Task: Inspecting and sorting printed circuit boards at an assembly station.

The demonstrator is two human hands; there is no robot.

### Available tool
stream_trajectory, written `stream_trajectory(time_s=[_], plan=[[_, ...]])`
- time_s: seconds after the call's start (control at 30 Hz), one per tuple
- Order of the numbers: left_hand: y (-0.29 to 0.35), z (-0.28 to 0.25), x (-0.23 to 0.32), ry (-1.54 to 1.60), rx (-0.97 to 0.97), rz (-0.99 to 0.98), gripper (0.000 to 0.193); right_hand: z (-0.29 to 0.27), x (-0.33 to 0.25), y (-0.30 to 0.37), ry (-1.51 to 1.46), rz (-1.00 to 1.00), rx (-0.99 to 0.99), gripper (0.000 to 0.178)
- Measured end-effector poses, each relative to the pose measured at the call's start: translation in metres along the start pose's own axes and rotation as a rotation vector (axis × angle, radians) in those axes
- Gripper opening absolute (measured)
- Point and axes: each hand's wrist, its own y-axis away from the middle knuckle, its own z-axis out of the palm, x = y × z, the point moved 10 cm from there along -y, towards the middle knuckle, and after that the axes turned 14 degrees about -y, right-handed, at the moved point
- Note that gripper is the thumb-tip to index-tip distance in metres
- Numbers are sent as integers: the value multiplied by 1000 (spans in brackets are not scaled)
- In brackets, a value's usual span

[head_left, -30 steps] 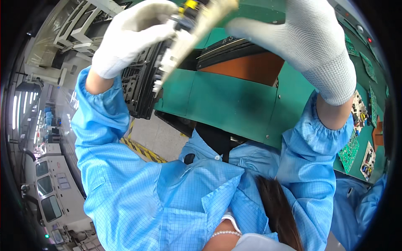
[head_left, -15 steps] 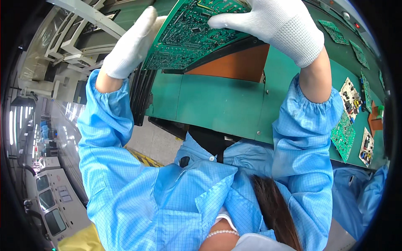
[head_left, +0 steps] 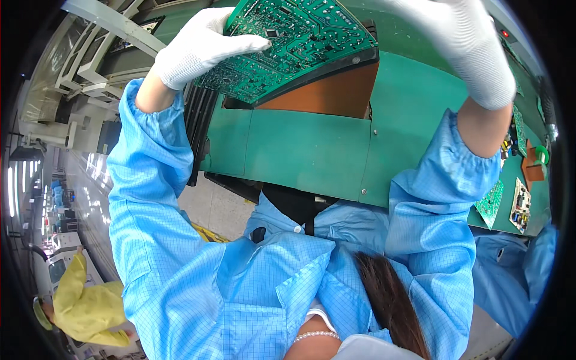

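Observation:
A large green circuit board (head_left: 300, 51), covered with small soldered parts, stands tilted at the top of the view. My left hand (head_left: 201, 49), in a white knit glove, grips its left side, with the thumb across the face and the other fingers partly hidden behind the edge. Along its lower edge the board meets a black-rimmed orange-brown stand (head_left: 327, 93). My right hand (head_left: 465, 42), gloved the same way, is off the board to the right. It is smeared by motion and its fingers run out at the top edge, so what they do is hidden.
The stand is on a green worktop (head_left: 306, 147). More circuit boards (head_left: 491, 204) lie at the right, near an orange-brown block (head_left: 533, 165) and a person in blue. White metal racks (head_left: 99, 66) stand at the left. A person in yellow (head_left: 90, 300) is at the lower left.
My right hand has let go of the board and moved right. My left hand has shifted its thumb onto the board's face. The person in yellow has come further into view.

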Motion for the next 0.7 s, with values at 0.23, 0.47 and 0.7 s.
stream_trajectory(time_s=[0.23, 0.47, 0.7], plan=[[-12, 5, -7, 89, -96, 70, 32, -51, -6, 20, -12, 17, 266, 28], [-14, 9, -4, 42, -136, 104, 32, -54, -14, 25, 32, 31, 308, 27], [29, 9, 24, -63, 130, 187, 32, -48, -17, 22, 63, 75, 306, 26]])
